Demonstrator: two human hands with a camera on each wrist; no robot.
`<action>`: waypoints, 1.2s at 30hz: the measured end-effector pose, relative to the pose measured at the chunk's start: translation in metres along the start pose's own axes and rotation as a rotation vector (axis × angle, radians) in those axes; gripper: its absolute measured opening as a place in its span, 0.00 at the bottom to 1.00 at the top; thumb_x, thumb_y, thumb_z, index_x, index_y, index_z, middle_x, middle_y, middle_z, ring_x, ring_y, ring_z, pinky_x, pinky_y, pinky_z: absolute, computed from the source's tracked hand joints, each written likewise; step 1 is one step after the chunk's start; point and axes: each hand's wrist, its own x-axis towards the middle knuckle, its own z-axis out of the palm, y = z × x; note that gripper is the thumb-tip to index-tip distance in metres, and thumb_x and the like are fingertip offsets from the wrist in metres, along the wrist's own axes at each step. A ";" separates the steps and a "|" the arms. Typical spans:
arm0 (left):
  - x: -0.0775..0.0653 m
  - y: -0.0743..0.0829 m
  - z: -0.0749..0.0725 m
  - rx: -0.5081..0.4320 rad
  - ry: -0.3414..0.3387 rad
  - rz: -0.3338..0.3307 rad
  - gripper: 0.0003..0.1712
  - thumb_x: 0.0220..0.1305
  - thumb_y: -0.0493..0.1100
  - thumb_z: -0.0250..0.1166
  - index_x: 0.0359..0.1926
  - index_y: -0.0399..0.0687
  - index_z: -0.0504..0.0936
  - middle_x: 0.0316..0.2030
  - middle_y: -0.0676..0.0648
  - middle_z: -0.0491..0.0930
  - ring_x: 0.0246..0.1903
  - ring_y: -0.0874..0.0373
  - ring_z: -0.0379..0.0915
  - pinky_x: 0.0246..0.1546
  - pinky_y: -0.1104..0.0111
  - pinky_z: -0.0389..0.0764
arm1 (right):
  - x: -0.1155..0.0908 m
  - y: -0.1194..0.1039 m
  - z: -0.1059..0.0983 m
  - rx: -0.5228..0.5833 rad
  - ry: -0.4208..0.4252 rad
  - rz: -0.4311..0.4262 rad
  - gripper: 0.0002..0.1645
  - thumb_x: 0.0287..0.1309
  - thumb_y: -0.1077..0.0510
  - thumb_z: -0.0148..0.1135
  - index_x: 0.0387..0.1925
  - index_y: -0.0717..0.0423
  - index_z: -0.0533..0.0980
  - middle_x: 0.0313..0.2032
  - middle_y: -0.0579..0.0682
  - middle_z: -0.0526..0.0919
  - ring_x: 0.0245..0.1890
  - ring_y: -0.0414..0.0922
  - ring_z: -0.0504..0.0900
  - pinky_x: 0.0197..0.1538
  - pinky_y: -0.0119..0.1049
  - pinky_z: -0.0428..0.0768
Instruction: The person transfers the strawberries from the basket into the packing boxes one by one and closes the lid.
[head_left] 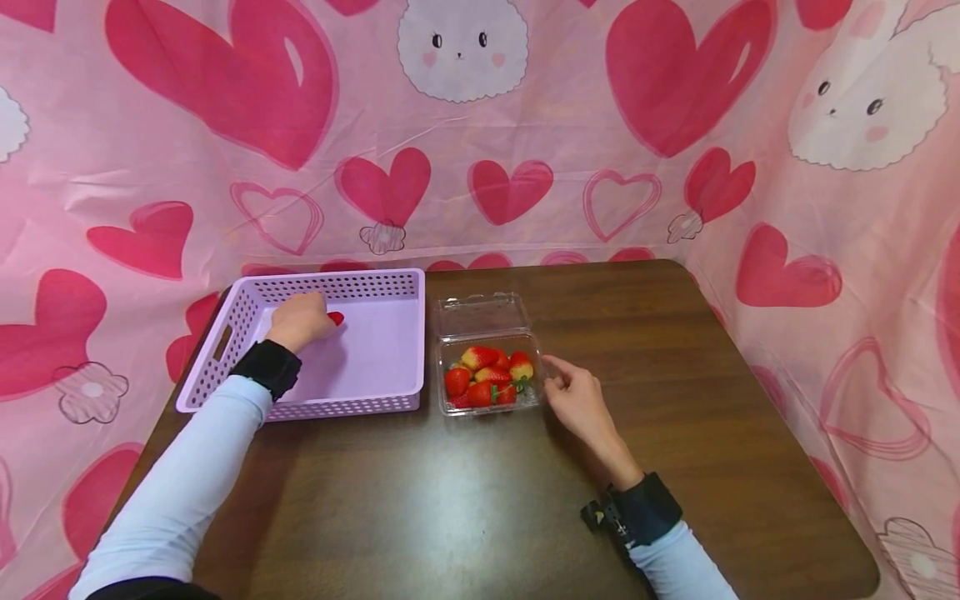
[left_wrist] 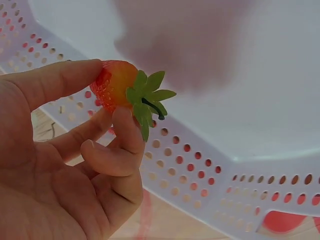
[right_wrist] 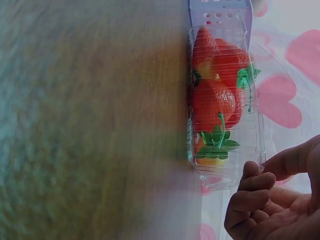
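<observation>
My left hand (head_left: 298, 321) is inside a lilac plastic basket (head_left: 378, 346), above its floor. Its thumb and fingers pinch a red and yellow strawberry (left_wrist: 119, 82) with green leaves and a dark stem. In the head view only the strawberry's red tip (head_left: 337, 318) shows past the hand. A clear plastic clamshell box (head_left: 483, 315) lies with its lid folded back, to the right of the basket. Several strawberries (head_left: 491, 375) are heaped in it. At the box's right side, my right hand (head_left: 581, 404) pinches the rim between thumb and forefinger, the other fingers curled.
Basket and box stand side by side on a brown wooden table (head_left: 450, 492) with rounded corners. A pink cloth (head_left: 570, 117) printed with hearts and white animal faces hangs behind the table and along its sides.
</observation>
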 end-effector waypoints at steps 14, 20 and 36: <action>-0.005 0.024 -0.003 -0.002 0.023 0.048 0.18 0.65 0.48 0.68 0.37 0.35 0.79 0.32 0.35 0.80 0.35 0.39 0.75 0.33 0.48 0.78 | 0.000 -0.001 -0.001 0.005 -0.009 0.014 0.27 0.67 0.63 0.58 0.67 0.59 0.78 0.25 0.50 0.75 0.20 0.44 0.68 0.24 0.35 0.67; -0.006 0.035 -0.004 -0.003 0.041 0.069 0.16 0.63 0.47 0.69 0.36 0.37 0.78 0.33 0.36 0.80 0.35 0.38 0.76 0.34 0.47 0.78 | 0.001 0.000 -0.001 0.005 -0.017 0.022 0.28 0.68 0.63 0.57 0.68 0.59 0.77 0.25 0.50 0.75 0.20 0.44 0.68 0.24 0.35 0.67; -0.019 0.066 -0.015 -0.002 0.073 0.147 0.11 0.61 0.42 0.67 0.38 0.39 0.79 0.33 0.38 0.80 0.36 0.40 0.77 0.33 0.49 0.76 | 0.001 0.000 -0.001 0.011 -0.009 0.014 0.27 0.67 0.63 0.59 0.67 0.59 0.78 0.25 0.49 0.75 0.20 0.44 0.68 0.24 0.35 0.67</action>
